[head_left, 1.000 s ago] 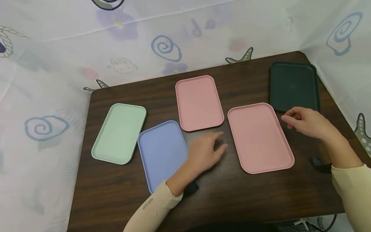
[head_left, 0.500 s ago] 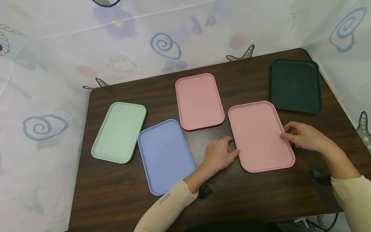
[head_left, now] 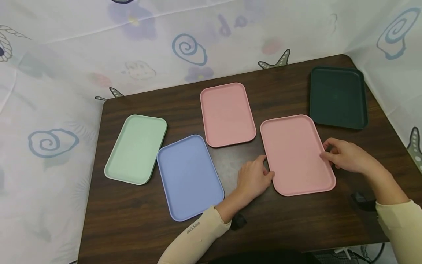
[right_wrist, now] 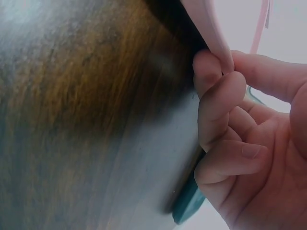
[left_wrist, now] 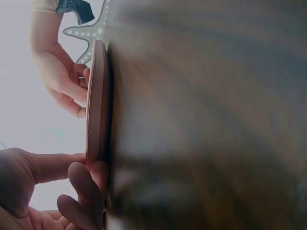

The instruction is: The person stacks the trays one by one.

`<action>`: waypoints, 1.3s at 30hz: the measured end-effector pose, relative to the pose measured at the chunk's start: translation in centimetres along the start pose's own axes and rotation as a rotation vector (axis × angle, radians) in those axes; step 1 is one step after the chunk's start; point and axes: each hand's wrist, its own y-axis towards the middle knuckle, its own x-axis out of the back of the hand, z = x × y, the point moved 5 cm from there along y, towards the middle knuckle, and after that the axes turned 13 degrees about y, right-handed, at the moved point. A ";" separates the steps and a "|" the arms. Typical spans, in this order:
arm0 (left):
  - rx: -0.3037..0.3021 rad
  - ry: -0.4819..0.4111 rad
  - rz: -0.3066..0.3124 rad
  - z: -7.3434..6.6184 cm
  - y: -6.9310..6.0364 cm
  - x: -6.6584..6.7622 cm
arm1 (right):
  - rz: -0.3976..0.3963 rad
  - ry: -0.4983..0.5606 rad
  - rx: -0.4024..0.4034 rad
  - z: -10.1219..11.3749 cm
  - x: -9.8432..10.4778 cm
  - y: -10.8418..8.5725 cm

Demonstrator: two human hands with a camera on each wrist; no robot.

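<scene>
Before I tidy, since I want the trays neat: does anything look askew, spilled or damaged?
The light green tray looks askew, turned the opposite way from the blue tray and held pink tray; its edge meets or nearly meets the blue one. No spill or damage shows.

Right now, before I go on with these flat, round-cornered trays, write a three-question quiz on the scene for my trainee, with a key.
1. Open: what are the left hand and the right hand holding?
2. True or false: in the head view, the rectangular dark green tray lies toward the far right corner of the dark brown wood-grain table.
3. Multiple choice: which tray colour is leftmost in the head view? A) blue B) mint green C) pink

Key:
1. The rectangular pink tray nearer the person, pinched at its two long sides.
2. True.
3. B, the rectangular mint-green tray.
</scene>
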 end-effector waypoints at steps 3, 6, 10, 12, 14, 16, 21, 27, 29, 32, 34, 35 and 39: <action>0.013 -0.026 -0.003 0.0 0.0 -0.1 | 0.008 -0.012 0.001 0.1 0.1 0.1; 0.014 -0.035 -0.007 0.1 -0.1 -0.1 | 0.018 -0.012 -0.009 0.1 0.0 0.1; 0.004 -0.042 -0.011 0.0 -0.2 0.0 | 0.033 -0.002 -0.012 0.1 -0.1 -0.1; 0.000 -0.047 -0.008 0.0 -0.3 0.1 | 0.037 0.003 -0.009 0.2 -0.2 -0.1; -0.002 -0.049 -0.007 0.1 -0.4 0.1 | 0.035 0.003 -0.008 0.2 -0.2 -0.2; -0.004 -0.051 -0.005 0.1 -0.4 0.2 | 0.034 0.003 -0.005 0.2 -0.3 -0.3; -0.012 -0.059 -0.012 0.0 -0.6 0.7 | 0.027 0.003 0.013 0.3 -0.3 -0.6; -0.022 -0.097 -0.018 0.1 -0.9 1.6 | 0.014 0.014 0.024 0.6 -0.2 -0.8; -0.022 -0.112 -0.015 0.2 -0.9 2.0 | 0.010 0.022 0.037 0.9 -0.1 -0.8; -0.020 -0.122 -0.022 0.5 -1.0 2.3 | 0.002 0.029 0.054 1.3 0.0 -0.8; -0.020 -0.127 -0.032 0.8 -1.0 2.6 | -0.001 0.032 0.062 1.6 0.0 -0.8; -0.021 -0.126 -0.038 0.9 -1.0 2.7 | -0.003 0.034 0.065 1.7 0.0 -0.8; -0.021 -0.128 -0.058 1.6 -1.1 3.2 | -0.013 0.037 0.085 2.6 0.0 -0.6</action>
